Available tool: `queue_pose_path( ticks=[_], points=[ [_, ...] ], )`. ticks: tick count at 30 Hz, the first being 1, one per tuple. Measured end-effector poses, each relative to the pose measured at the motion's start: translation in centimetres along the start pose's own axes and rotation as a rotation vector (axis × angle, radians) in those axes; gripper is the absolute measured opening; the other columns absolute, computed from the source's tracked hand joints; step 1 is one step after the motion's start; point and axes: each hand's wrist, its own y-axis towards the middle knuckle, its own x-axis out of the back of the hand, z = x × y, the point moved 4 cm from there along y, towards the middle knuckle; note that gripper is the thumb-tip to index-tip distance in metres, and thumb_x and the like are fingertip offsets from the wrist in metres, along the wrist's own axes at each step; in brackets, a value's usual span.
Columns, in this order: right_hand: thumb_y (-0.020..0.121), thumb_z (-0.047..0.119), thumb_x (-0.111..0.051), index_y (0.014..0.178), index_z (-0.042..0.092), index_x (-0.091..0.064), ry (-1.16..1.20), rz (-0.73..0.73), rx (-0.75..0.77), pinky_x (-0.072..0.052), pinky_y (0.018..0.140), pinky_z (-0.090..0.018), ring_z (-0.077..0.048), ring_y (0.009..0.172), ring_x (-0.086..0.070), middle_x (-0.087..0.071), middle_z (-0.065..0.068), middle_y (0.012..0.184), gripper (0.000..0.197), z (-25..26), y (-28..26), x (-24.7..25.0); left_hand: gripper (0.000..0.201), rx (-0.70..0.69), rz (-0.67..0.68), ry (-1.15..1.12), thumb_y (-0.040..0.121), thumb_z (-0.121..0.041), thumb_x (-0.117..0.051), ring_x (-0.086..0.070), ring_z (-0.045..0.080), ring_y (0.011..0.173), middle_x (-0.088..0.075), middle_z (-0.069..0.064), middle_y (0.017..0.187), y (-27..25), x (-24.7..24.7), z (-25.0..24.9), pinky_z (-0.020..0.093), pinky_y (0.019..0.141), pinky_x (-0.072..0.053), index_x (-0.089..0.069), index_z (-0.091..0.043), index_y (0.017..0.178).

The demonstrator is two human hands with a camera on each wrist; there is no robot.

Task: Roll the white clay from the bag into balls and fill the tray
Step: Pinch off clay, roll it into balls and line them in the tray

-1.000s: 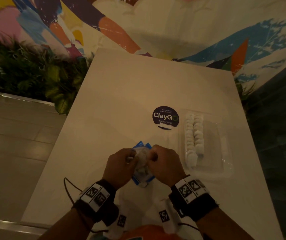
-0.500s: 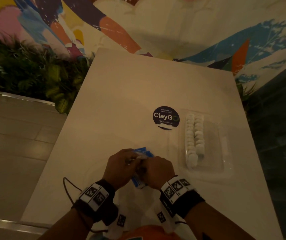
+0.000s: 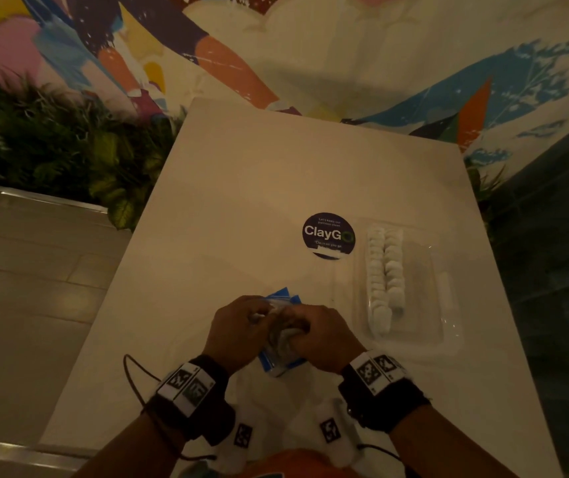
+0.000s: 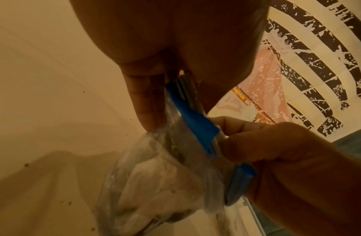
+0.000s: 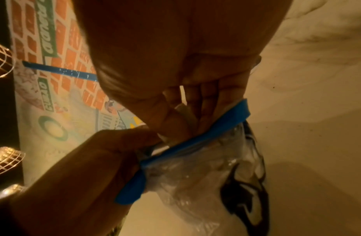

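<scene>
1. Left hand (image 3: 241,331): fingers curled, pinching the blue-edged mouth of the clear bag (image 3: 277,365) over the counter (image 3: 258,188).
2. Bag: clamped between both hands, hanging just below them, white clay (image 4: 155,188) inside.
3. Right hand (image 3: 324,334): touching the left, fingers curled, gripping the bag's other lip.
4. Tray (image 3: 424,305): clear, on the counter right of the right hand, near but apart; two rows of white clay balls (image 3: 384,270) along its left side.

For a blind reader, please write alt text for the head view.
Both hands, left hand and right hand, grip a clear bag with a blue top over a table. Right of them, a clear tray holds two rows of white clay balls.
</scene>
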Motion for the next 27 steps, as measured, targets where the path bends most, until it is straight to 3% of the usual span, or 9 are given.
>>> queue_pose_path(
  ticks=[3, 5, 8, 12, 14, 16, 19, 23, 27],
  points=[
    [0.059, 0.046, -0.053, 0.073, 0.037, -0.064, 0.038, -0.019, -0.007, -0.053, 0.069, -0.023, -0.008, 0.075, -0.063, -0.066, 0.011, 0.077, 0.020, -0.35, 0.01, 0.37, 0.017, 0.030, 0.013, 0.002, 0.089, -0.024, -0.060, -0.063, 0.024, 0.092, -0.065, 0.005, 0.113, 0.05, -0.04, 0.12, 0.040, 0.083, -0.052, -0.073, -0.012, 0.087],
    [0.062, 0.036, -0.059, 0.066, 0.034, -0.061, 0.088, -0.051, -0.029, -0.053, 0.066, -0.027, -0.008, 0.068, -0.060, -0.063, 0.010, 0.070, 0.005, -0.49, 0.01, 0.56, 0.014, 0.043, 0.000, -0.009, 0.089, -0.020, -0.061, -0.063, 0.024, 0.091, -0.066, 0.004, 0.110, 0.04, -0.03, 0.32, 0.042, 0.082, -0.052, -0.073, -0.012, 0.087],
    [0.072, 0.016, -0.066, 0.065, 0.027, -0.058, 0.120, -0.082, -0.070, -0.053, 0.062, -0.031, -0.008, 0.062, -0.057, -0.060, 0.008, 0.065, 0.015, -0.78, 0.08, 0.79, 0.013, 0.076, -0.006, -0.030, 0.088, -0.020, -0.062, -0.064, 0.024, 0.089, -0.067, 0.004, 0.106, 0.05, 0.00, 0.69, 0.043, 0.080, -0.052, -0.072, -0.012, 0.086],
    [0.073, 0.020, -0.073, 0.063, 0.022, -0.060, 0.219, -0.064, -0.102, -0.049, 0.055, -0.020, -0.003, 0.055, -0.055, -0.059, 0.008, 0.060, 0.016, -0.76, -0.03, 0.68, 0.012, 0.085, 0.008, -0.044, 0.088, -0.019, -0.062, -0.064, 0.024, 0.087, -0.068, 0.005, 0.101, 0.06, 0.02, 0.73, 0.045, 0.080, -0.052, -0.071, -0.012, 0.087],
    [0.072, 0.021, -0.073, 0.064, 0.018, -0.065, 0.239, -0.060, -0.103, -0.052, 0.057, -0.024, -0.006, 0.058, -0.057, -0.061, 0.005, 0.062, 0.012, -0.74, -0.05, 0.52, 0.012, 0.092, 0.016, -0.053, 0.088, -0.019, -0.062, -0.064, 0.024, 0.086, -0.068, 0.005, 0.099, 0.06, 0.05, 0.67, 0.044, 0.080, -0.052, -0.071, -0.012, 0.085],
    [0.068, 0.023, -0.072, 0.069, 0.019, -0.068, 0.271, -0.078, -0.114, -0.058, 0.065, -0.035, -0.012, 0.065, -0.062, -0.065, 0.001, 0.068, 0.006, -0.88, 0.04, 0.45, 0.012, 0.098, 0.023, -0.056, 0.089, -0.020, -0.061, -0.064, 0.023, 0.086, -0.069, 0.003, 0.098, 0.00, 0.16, 0.53, 0.043, 0.080, -0.053, -0.071, -0.015, 0.085],
    [0.059, 0.033, -0.072, 0.080, 0.022, -0.072, 0.354, -0.079, -0.132, -0.060, 0.074, -0.039, -0.020, 0.082, -0.069, -0.072, -0.002, 0.083, 0.024, -1.10, 0.17, 0.38, 0.012, 0.101, 0.032, -0.056, 0.090, -0.023, -0.061, -0.065, 0.020, 0.085, -0.065, -0.003, 0.094, -0.08, 0.33, 0.23, 0.037, 0.077, -0.053, -0.071, -0.018, 0.085],
    [0.075, 0.006, -0.067, 0.075, 0.014, -0.069, 0.339, -0.086, -0.140, -0.058, 0.073, -0.038, -0.020, 0.077, -0.066, -0.068, -0.006, 0.078, 0.008, -0.91, 0.12, 0.76, 0.011, 0.118, 0.035, -0.090, 0.089, -0.026, -0.062, -0.066, 0.018, 0.085, -0.069, 0.001, 0.099, 0.01, 0.26, 0.42, 0.040, 0.079, -0.054, -0.068, -0.026, 0.080],
    [0.075, 0.010, -0.072, 0.068, 0.018, -0.062, 0.380, -0.107, -0.160, -0.056, 0.066, -0.032, -0.015, 0.072, -0.061, -0.064, -0.003, 0.073, 0.015, -0.88, 0.03, 0.92, 0.008, 0.130, 0.041, -0.094, 0.088, -0.025, -0.063, -0.066, 0.019, 0.088, -0.070, 0.002, 0.102, 0.23, 0.08, 0.93, 0.042, 0.080, -0.054, -0.068, -0.027, 0.082]
  ],
)
